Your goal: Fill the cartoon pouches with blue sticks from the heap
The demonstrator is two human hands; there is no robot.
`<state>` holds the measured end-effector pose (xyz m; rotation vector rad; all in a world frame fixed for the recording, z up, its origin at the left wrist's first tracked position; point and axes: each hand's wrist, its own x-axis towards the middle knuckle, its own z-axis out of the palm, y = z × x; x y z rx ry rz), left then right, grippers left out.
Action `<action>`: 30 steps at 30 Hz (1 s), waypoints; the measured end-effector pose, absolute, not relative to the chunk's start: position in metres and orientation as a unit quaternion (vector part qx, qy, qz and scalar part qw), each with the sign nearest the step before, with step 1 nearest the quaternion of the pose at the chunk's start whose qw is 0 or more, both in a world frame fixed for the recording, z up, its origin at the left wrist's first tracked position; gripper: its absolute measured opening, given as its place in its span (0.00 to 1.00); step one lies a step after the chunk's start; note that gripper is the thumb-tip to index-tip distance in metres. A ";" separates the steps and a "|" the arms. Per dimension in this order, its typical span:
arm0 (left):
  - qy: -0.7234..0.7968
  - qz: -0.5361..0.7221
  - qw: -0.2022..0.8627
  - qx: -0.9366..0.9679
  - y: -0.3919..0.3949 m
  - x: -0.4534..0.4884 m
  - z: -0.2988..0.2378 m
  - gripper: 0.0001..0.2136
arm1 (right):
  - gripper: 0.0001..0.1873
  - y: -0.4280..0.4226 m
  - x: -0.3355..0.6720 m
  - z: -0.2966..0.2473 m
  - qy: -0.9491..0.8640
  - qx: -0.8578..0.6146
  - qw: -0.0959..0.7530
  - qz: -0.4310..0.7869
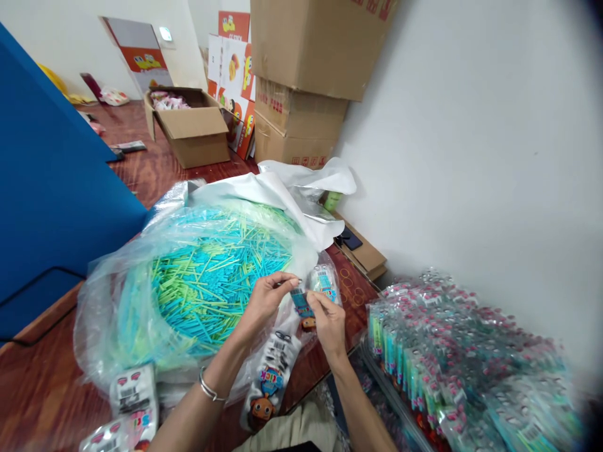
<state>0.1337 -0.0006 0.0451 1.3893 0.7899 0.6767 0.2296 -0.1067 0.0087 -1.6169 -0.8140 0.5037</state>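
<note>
Between both hands is a small printed plastic packet [301, 302] with blue sticks showing in it and a cartoon face at its lower end. The fingers and thumb of my left hand [267, 301] pinch its upper left edge. My right hand [328, 323] closes its fingertips on the packet's right side. Just behind it lies another packet [323, 280]. Below my left hand rests a stack of flat printed packets [272, 380]. A large clear bag [101, 314] full of thin blue and green plastic sticks [211, 282] stands to the left, close to my left hand.
Many filled packets [452, 351] stand in a dark crate [391, 402] at the right. More flat packets [134, 395] lie at front left. A phone [351, 238] lies on cardboard [370, 257] by the wall. Stacked cartons [301, 113], an open box [198, 129] and a blue panel [56, 176] stand around.
</note>
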 end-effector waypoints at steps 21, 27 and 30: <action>0.332 0.238 0.743 0.530 -0.010 0.128 0.042 0.13 | 0.16 -0.108 0.226 -0.016 -0.303 -0.613 0.603 0.410; 0.330 0.279 0.690 0.580 -0.010 0.137 0.022 0.11 | 0.16 -0.110 0.221 -0.012 -0.336 -0.648 0.586 0.352; 0.325 0.276 0.717 0.551 -0.013 0.143 0.014 0.14 | 0.15 -0.113 0.221 -0.010 -0.357 -0.703 0.546 0.284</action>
